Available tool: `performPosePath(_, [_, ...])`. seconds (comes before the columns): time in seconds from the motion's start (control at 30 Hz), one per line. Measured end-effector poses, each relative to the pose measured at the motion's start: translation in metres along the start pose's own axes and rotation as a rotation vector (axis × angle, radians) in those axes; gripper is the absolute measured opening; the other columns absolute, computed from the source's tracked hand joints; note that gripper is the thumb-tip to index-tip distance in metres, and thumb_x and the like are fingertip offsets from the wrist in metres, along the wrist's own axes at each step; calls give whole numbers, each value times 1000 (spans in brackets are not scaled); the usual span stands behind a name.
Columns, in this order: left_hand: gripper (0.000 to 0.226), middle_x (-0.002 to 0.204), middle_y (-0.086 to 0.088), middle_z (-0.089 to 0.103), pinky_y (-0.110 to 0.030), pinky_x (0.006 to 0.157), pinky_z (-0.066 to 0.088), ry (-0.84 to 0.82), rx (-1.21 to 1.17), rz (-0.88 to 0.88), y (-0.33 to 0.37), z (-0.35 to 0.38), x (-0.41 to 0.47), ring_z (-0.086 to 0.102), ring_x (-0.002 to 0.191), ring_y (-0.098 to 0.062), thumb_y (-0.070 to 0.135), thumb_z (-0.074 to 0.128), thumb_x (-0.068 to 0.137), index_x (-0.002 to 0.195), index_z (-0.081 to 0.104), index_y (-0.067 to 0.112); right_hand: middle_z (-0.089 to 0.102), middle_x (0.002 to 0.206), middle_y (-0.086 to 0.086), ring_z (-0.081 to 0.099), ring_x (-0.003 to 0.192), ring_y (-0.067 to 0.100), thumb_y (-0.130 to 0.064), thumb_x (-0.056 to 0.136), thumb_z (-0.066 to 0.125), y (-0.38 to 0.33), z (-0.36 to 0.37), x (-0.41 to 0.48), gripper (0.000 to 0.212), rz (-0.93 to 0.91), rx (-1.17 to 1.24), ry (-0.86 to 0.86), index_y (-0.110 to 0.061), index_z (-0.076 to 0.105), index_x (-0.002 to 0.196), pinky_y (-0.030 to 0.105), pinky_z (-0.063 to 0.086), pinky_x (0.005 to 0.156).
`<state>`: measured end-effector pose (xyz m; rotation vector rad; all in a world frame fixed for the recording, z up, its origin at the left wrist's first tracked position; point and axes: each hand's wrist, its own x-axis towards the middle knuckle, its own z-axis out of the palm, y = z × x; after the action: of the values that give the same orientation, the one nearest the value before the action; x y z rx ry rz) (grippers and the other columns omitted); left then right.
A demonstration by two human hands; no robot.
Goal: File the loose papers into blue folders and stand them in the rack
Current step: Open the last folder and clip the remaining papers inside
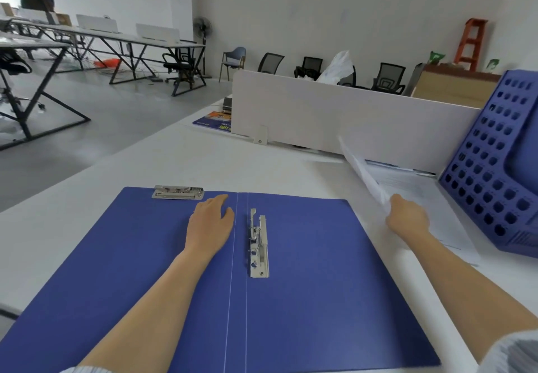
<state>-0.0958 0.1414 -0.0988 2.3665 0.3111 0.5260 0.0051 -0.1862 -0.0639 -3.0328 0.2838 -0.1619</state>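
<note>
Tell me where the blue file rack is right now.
In the head view the blue file rack stands at the desk's right edge, just right of the right hand lifting loose papers.

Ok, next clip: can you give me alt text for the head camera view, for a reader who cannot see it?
An open blue folder lies flat on a white desk; the left hand presses its left cover while the right hand lifts loose papers from a stack beside a blue rack. Two metal clips sit inside the folder.
</note>
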Motion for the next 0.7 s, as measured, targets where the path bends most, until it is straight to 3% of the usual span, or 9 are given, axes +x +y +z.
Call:
performPosePath(0.1, [32, 91, -13, 70, -34, 75, 49, 282, 24, 593, 16, 4, -11, 62, 86, -26, 7, 41, 80, 107, 58, 9, 55, 115, 21, 53, 103, 35, -2, 88, 43, 11, -17, -9, 32, 38, 141, -95, 1, 44, 120, 32, 41, 74])
performPosePath(0.17, [30, 95, -12, 70, -24, 73, 47, 76, -53, 895, 31, 21, -32, 56, 84, -17, 9, 44, 78, 106, 57, 10, 53, 114, 20, 52, 100, 35, 0, 87, 44, 14, -24, -26, 39, 27, 270, -153, 1, 43, 126, 34, 42, 79])
performPosePath(0.2, [34, 108, -10, 66, -20, 77, 46, -125, -147, 873, 45, 28, -45, 56, 87, -13, 14, 45, 82, 113, 58, 11, 52, 105, 17, 51, 93, 32, 0, 84, 46, 13, -26, -38, 38, -12, 331, -174, 1, 45, 123, 33, 40, 74])
performPosePath(0.27, [41, 131, 0, 50, -17, 86, 44, -489, -418, 436, 75, 31, -67, 58, 99, -11, 28, 45, 90, 129, 49, 17, 51, 97, 10, 49, 86, 24, -3, 76, 54, 3, -29, -67, 34, -128, 436, -226, -4, 51, 109, 26, 36, 65])
performPosePath(0.37, [36, 124, -6, 49, -32, 85, 48, -864, -1047, -407, 104, 26, -68, 60, 93, -33, 41, 36, 96, 130, 31, 29, 54, 104, 5, 50, 92, 16, -10, 69, 57, -20, -32, -110, 44, -323, 602, -322, -9, 50, 112, 21, 36, 64])
performPosePath(0.47, [29, 106, -11, 58, -44, 87, 49, -788, -1270, -483, 101, 24, -63, 63, 89, -36, 51, 36, 92, 102, 49, 28, 49, 112, -11, 46, 103, 7, -28, 81, 59, -37, -27, -137, 53, -476, 610, -410, -23, 41, 130, 15, 33, 80])
performPosePath(0.57, [35, 119, -17, 61, -44, 80, 55, -696, -1267, -430, 93, 30, -63, 64, 99, -38, 37, 48, 92, 123, 50, 21, 56, 108, -14, 48, 102, 7, -41, 95, 42, -37, -23, -150, 33, -533, 561, -485, -24, 52, 121, 16, 35, 81])
performPosePath(0.63, [43, 120, -14, 64, -42, 77, 57, -681, -1281, -467, 94, 28, -63, 65, 101, -35, 31, 55, 88, 128, 48, 15, 60, 98, -16, 50, 97, 12, -51, 95, 27, -34, -21, -151, 49, -588, 537, -476, -16, 59, 107, 11, 34, 77])
performPosePath(0.7, [43, 116, -12, 67, -39, 77, 56, -728, -1356, -518, 93, 24, -60, 67, 100, -30, 34, 56, 84, 121, 57, 13, 62, 109, -14, 52, 105, 13, -61, 91, 18, -30, -16, -148, 64, -658, 536, -470, -18, 62, 111, 8, 32, 81])
